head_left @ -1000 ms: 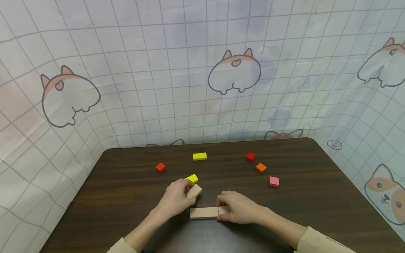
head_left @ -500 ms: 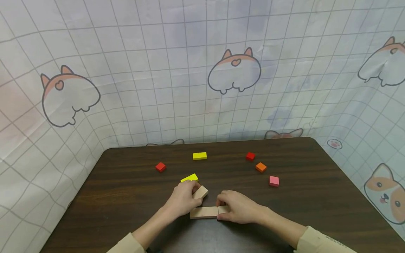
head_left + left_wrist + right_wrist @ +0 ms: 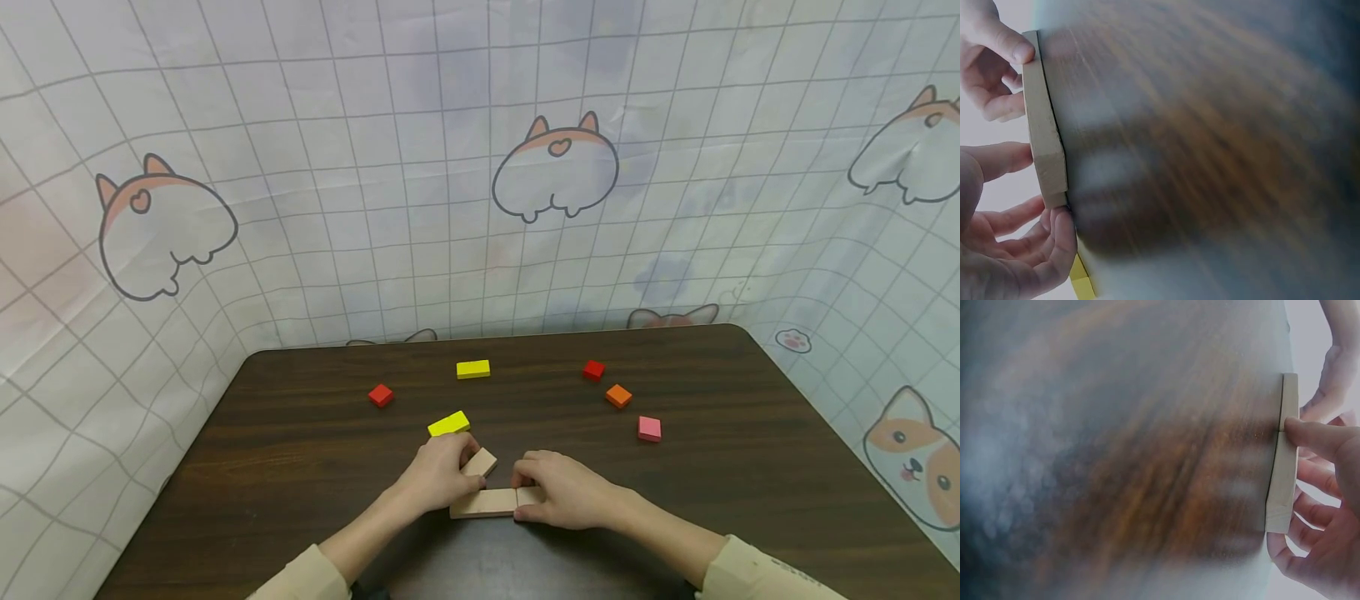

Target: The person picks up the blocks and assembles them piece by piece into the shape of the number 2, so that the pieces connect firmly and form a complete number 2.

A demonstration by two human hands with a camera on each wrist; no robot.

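My left hand (image 3: pixel 437 472) pinches a plain wooden block (image 3: pixel 482 462), set at a slant just behind a row of two similar blocks. The row's left block (image 3: pixel 487 502) lies flat with its end against the right block (image 3: pixel 529 496). My right hand (image 3: pixel 567 492) grips that right block between thumb and fingers and covers its far end. In the left wrist view, the thumb of my left hand (image 3: pixel 1007 237) touches the row while its fingertips are at the slanted block (image 3: pixel 1055 200). A yellow block (image 3: pixel 448 424) lies just beyond the left hand.
Another yellow block (image 3: pixel 473 369) and a red block (image 3: pixel 381 396) lie farther back on the dark wooden table (image 3: pixel 300 458). Toward the right are a second red block (image 3: pixel 594 370), an orange block (image 3: pixel 618 396) and a pink block (image 3: pixel 649 429). A patterned cloth (image 3: pixel 375 208) hangs behind.
My left hand has moved right and slightly nearer with its wooden block, uncovering more of the near yellow block. The right hand and the row stay in place.
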